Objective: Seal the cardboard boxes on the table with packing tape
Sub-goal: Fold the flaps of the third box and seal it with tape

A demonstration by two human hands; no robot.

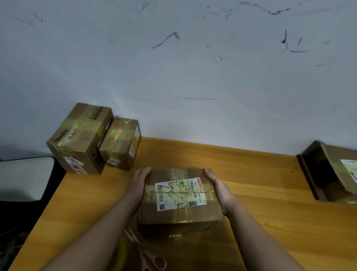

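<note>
Cardboard is what I feel on both sides: my left hand [139,182] is flat against the left side of the box [181,199] and my right hand [218,188] is flat against its right side, so the box sits squeezed between my open palms in the middle of the table [262,221]. Its long way runs from hand to hand, and a taped seam runs that same way across the top, under a white label [179,193]. Both hands are just as near. The tape roll [120,255] and the pink scissors [145,254] lie close to me, under my left arm, so I think my left hand would get them first. My arm hides most of the roll. Two taped boxes [91,139] stand at the far left. One open box [333,173] at the far right is cut off by the edge. I cannot see the near box's underside.
</note>
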